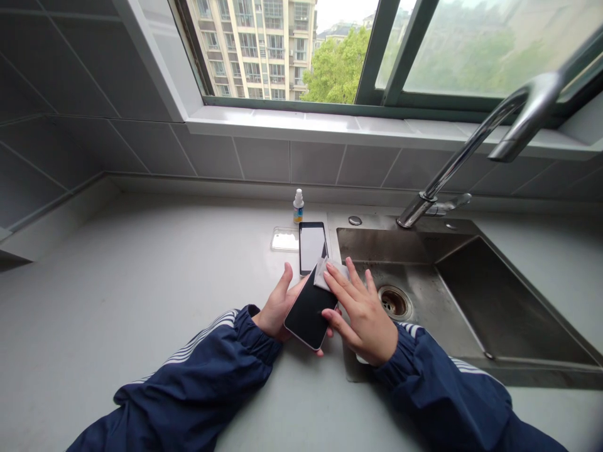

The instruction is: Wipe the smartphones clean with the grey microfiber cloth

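Holding a black smartphone [308,312] in the left hand [279,307], a person presses a pale cloth [328,274] against its upper right corner with the right hand [362,312]. The left grip is closed, with thumb and fingers around the phone's long edges. The right grip is also closed, its fingertips pinching the cloth over the corner while the thumb bears on the phone's edge. The phone is held glass-up just left of a stainless steel sink [459,295], above the desk [141,301], and the cloth reaches over the sink's left rim. Also left of the sink lie a second phone [312,248] with a white face and a clear plastic case [285,239]; a small white-capped bottle [298,207] stands just behind them. The step in hand appears to be cloth work at this corner, a position that calls for a firm left hold while the right fingers work across the glass.
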A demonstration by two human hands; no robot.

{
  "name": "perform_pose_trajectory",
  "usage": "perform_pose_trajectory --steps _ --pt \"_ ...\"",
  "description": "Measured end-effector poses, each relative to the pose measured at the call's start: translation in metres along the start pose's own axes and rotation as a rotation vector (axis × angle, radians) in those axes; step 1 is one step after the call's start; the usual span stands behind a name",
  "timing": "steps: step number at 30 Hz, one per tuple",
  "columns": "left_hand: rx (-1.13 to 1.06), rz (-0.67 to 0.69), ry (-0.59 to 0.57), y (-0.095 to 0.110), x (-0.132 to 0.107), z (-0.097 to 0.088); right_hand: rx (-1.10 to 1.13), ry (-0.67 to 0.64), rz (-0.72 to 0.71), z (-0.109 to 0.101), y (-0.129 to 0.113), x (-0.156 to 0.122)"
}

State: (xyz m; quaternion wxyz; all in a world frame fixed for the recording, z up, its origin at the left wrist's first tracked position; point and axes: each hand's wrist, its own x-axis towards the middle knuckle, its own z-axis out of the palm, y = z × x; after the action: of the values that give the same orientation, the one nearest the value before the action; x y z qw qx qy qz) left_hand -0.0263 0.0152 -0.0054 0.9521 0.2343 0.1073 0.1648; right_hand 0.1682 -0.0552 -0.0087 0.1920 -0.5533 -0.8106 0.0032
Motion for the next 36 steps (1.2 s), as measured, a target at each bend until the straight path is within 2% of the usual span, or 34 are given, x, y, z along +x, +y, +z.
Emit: perform_pose_trajectory --steps 6,8,11,17,19,23,26,36 --pt "-0.061 0.127 0.160 -0.004 0.002 0.008 0.058 -0.123 -0.293 -0.010 -0.021 -0.004" --pt "-0.083 0.137 0.169 -0.003 0.001 0.010 0.075 -0.154 -0.379 -0.014 -0.030 -0.006" --pt "-0.115 0.109 0.147 -0.002 -0.001 0.009 0.101 -0.164 -0.434 -0.016 -0.037 -0.008" --pt "-0.126 0.116 0.137 -0.004 0.000 0.003 0.077 -0.072 -0.368 -0.010 -0.029 -0.007" --pt "-0.115 0.120 0.126 -0.004 0.001 0.000 0.053 -0.032 -0.295 -0.007 -0.022 -0.006" --pt "-0.067 0.047 0.036 -0.002 0.000 -0.005 -0.004 0.043 -0.107 -0.005 -0.006 -0.002" --pt "-0.026 0.064 0.012 -0.001 0.000 -0.004 -0.007 0.077 -0.043 -0.005 0.000 0.000" --pt "-0.086 0.140 0.159 -0.001 0.001 0.002 0.088 0.076 -0.199 -0.005 -0.002 -0.002"
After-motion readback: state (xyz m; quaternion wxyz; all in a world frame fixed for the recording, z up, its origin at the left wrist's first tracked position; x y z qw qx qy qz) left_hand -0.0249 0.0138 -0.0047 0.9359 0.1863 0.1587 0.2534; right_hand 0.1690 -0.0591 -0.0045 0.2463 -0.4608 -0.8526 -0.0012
